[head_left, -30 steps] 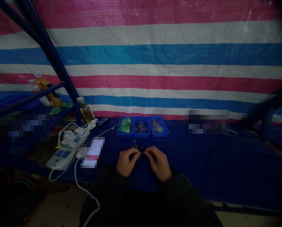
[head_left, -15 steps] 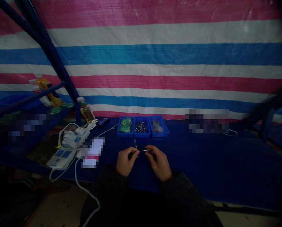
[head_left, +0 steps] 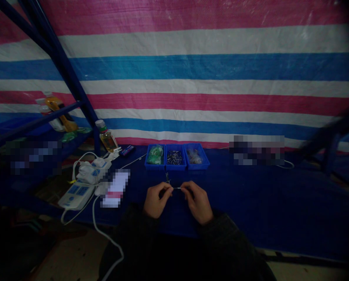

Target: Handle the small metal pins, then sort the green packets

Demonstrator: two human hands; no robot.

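Note:
A thin, shiny metal rod [head_left: 177, 188] spans the gap between my two hands, lying nearly level above the blue tabletop. My left hand [head_left: 156, 200] pinches one end between thumb and forefinger. The other end is pinched by my right hand [head_left: 198, 201]. Just beyond my left fingertips lie a few small thin metal pieces [head_left: 167, 177]. Farther back stand three blue bins side by side: the left bin [head_left: 155, 167] holds green plastic packets, the middle bin [head_left: 176, 167] many dark metal pins, the right bin [head_left: 198, 166] clear plastic packets.
To the left are a white power strip [head_left: 77, 195] with plugs and cables, a blurred-out phone [head_left: 115, 189], a small dark box [head_left: 127, 150] and a bottle [head_left: 106, 136]. A pixelated object [head_left: 258, 150] sits at the back right. Blue metal posts [head_left: 71, 78] frame the bench.
My right thumb and forefinger have closed more neatly on the rod's end, with the fingertips slightly lower. My left hand and the bins have hardly moved.

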